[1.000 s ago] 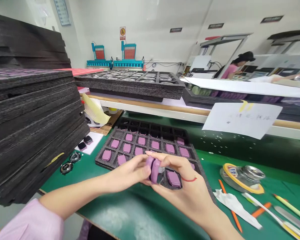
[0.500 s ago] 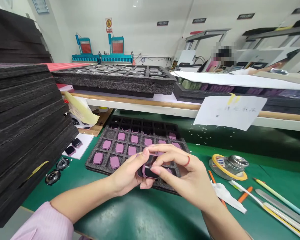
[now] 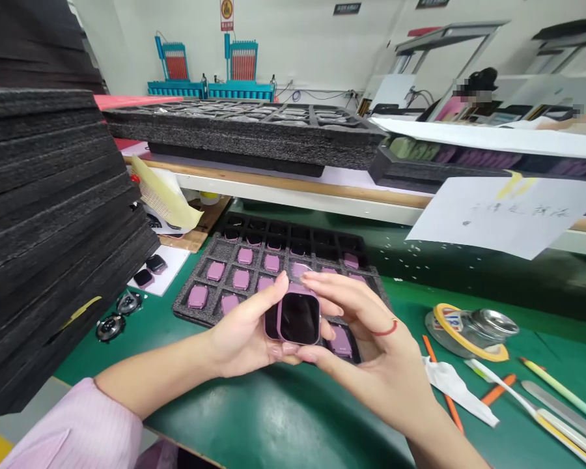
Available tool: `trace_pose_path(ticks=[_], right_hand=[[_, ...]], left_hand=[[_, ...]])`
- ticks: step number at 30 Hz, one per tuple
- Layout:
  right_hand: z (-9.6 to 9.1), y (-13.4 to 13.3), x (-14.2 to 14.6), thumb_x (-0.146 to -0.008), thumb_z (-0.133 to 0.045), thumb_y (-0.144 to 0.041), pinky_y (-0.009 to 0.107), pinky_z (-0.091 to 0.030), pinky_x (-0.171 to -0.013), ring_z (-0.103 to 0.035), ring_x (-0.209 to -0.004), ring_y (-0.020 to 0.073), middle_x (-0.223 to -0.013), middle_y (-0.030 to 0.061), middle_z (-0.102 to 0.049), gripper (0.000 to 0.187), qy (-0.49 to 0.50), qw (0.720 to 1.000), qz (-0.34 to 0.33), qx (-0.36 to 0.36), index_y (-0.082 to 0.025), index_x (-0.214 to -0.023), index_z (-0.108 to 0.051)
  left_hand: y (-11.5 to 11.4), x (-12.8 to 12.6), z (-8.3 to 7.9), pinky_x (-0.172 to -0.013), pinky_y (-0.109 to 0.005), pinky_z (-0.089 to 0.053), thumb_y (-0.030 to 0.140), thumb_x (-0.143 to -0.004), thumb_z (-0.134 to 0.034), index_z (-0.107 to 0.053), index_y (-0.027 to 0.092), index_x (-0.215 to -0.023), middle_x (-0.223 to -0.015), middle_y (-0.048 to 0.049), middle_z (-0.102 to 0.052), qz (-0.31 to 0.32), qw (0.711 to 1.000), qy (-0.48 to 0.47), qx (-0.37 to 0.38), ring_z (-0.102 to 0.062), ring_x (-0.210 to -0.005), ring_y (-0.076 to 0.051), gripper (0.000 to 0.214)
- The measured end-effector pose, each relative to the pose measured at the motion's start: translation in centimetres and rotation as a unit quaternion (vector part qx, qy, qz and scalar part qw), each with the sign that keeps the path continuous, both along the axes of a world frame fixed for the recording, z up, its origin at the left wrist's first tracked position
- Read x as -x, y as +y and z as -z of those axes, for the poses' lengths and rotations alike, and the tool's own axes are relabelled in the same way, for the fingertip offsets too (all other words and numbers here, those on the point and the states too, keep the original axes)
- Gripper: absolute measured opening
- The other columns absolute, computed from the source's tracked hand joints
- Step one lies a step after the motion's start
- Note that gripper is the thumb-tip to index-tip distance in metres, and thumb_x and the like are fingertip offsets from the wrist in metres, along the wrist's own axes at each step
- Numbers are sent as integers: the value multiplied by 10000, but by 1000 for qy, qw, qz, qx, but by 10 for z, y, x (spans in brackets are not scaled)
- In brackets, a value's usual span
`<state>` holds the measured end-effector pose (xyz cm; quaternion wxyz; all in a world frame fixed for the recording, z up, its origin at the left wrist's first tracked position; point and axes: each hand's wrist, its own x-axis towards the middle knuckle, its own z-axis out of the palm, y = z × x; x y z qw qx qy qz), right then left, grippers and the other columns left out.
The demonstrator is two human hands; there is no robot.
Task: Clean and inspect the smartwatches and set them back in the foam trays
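Observation:
My left hand [image 3: 247, 332] is wrapped round two purple square smartwatch cases without straps. The front smartwatch case [image 3: 299, 318] shows its black screen towards me, and a second case [image 3: 272, 322] peeks out behind its left side. My right hand [image 3: 371, 332] curves round the front case's right side, thumb at the lower corner and fingertips at the top. Beyond both hands lies a black foam tray [image 3: 188, 317] with purple watch cases in its compartments. One purple case [image 3: 342, 340] shows below my right palm. My hands hide part of the tray.
A tall stack of black foam [image 3: 53, 228] stands at left, beside two round watches [image 3: 111, 327]. At right are a glass jar [image 3: 478, 332], a white wipe [image 3: 461, 389] and several slim tools. A shelf edge [image 3: 293, 195] crosses behind the tray; another person [image 3: 469, 94] is beyond.
My right fingers and thumb have moved off the screen to the front case's edges, so its black face now shows. The camera view has shifted slightly.

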<state>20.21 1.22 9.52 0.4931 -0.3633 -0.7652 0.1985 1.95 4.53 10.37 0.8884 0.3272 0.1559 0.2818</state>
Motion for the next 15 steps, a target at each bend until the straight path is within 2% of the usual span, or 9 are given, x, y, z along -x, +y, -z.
trace_pose_path(ticks=[8, 15], right_hand=[[-2, -2, -2, -844, -816, -307, 389, -517, -1108, -598, -1289, 223, -1329, 49, -665, 566, 9, 1000, -1, -3, -335, -1362, -591], [-7, -2, -1, -824, -834, -290, 423, -565, -1058, -648, -1239, 249, -1283, 74, -695, 558, 1, 1000, 0, -29, -310, -1339, -620]], left_hand=[[-2, 1, -2, -489, -206, -267, 682, -861, -655, -750, 100, -985, -860, -71, -679, 15, 999, -5, 41, -442, -480, -35, 602], [-4, 0, -4, -479, -196, -261, 674, -864, -658, -754, 98, -1010, -835, -78, -674, 12, 1000, 6, 16, -427, -503, -41, 602]])
